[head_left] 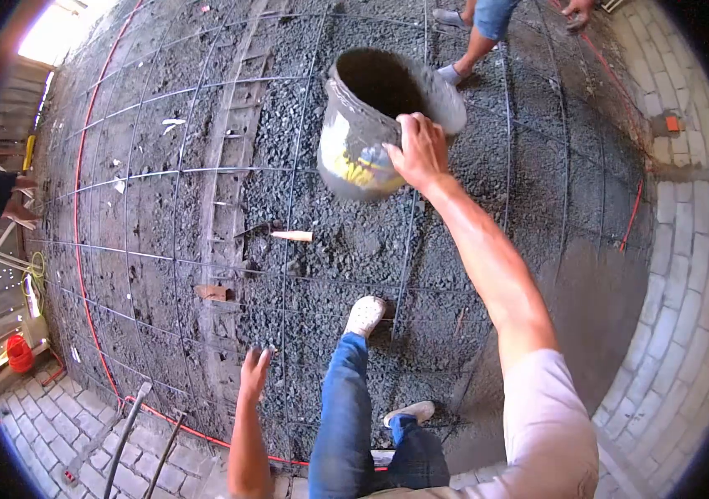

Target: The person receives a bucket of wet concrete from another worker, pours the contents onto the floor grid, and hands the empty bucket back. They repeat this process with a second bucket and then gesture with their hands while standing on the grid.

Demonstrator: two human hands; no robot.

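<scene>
My right hand (423, 154) grips the rim of a cement-smeared bucket (344, 133) with a yellow patch on its side. The bucket is tilted, its dark mouth facing up and away from me, above the gravel (354, 241). My arm is stretched out in front of me. Low on the left, my left hand (256, 371) hangs over the ground with its fingers apart and nothing in them. A hammer with a pale wooden handle (292, 236) lies on the gravel between my hands.
A grid of steel rebar (292, 175) crosses the ground around my shoes (366, 316). Another person's leg (478, 51) stands beyond the bucket; a second person's hand (23, 185) shows at far left. A red line (80, 241), a brick piece (211, 293) and a block wall (679, 249) are also there.
</scene>
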